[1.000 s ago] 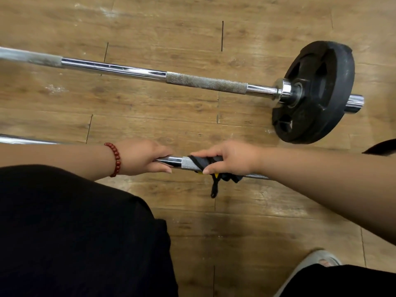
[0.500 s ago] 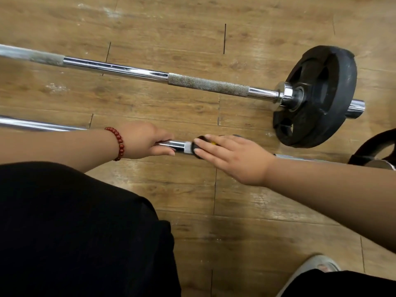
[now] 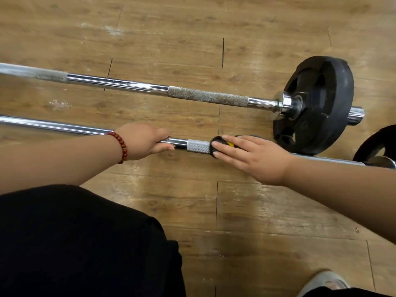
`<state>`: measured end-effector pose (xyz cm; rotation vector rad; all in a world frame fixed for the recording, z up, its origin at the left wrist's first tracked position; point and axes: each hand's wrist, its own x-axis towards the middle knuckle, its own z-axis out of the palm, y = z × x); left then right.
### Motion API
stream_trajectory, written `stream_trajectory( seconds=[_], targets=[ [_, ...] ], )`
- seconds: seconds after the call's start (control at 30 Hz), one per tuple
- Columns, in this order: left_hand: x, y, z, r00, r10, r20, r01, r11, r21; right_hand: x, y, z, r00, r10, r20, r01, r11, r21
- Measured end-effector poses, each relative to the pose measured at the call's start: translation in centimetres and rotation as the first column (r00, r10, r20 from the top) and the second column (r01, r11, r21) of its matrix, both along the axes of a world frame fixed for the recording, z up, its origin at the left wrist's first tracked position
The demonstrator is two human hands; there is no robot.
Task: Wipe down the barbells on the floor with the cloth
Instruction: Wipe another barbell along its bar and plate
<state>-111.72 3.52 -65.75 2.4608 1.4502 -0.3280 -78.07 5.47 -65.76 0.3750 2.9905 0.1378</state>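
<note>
Barbell work at the wiping step: the near barbell (image 3: 64,126) lies on the wooden floor (image 3: 257,211), parallel to the far barbell (image 3: 117,83). The left hand (image 3: 145,140), palm down, curls round the smooth shaft and steadies it. The right hand (image 3: 255,155) lies flat, fingers straight and close together, pressing the black-and-yellow cloth (image 3: 216,144) onto the rough grip section just beside the left hand. The next move likely calls for sliding the cloth along the shaft toward the plate (image 3: 317,103) under steady pressure.
</note>
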Motion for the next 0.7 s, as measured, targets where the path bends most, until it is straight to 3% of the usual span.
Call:
stream_trajectory(
  seconds=[0.1, 0.33, 0.57, 0.7],
  targets=[
    [0.2, 0.4, 0.2, 1.0, -0.005, -0.02, 0.004, 0.999, -0.034, 2.6, 0.3, 0.3, 0.998, 0.023, 0.052, -0.024, 0.999, 0.024],
    [-0.3, 1.2, -0.2, 0.999, -0.021, -0.033, 0.018, 0.997, -0.071, -4.6, 0.2, -1.2, 0.999, -0.011, -0.039, 0.012, 1.0, 0.026],
    [-0.8, 1.5, -0.9, 0.999, -0.012, 0.036, 0.014, 0.997, -0.078, 4.8, 1.4, 1.1, 0.992, 0.074, 0.099, -0.076, 0.997, 0.019],
    [-1.1, 1.3, -1.3, 0.996, 0.009, 0.086, -0.004, 0.998, -0.064, 3.7, 1.1, 0.9, 0.995, 0.033, 0.094, -0.034, 0.999, 0.014]
  ],
)
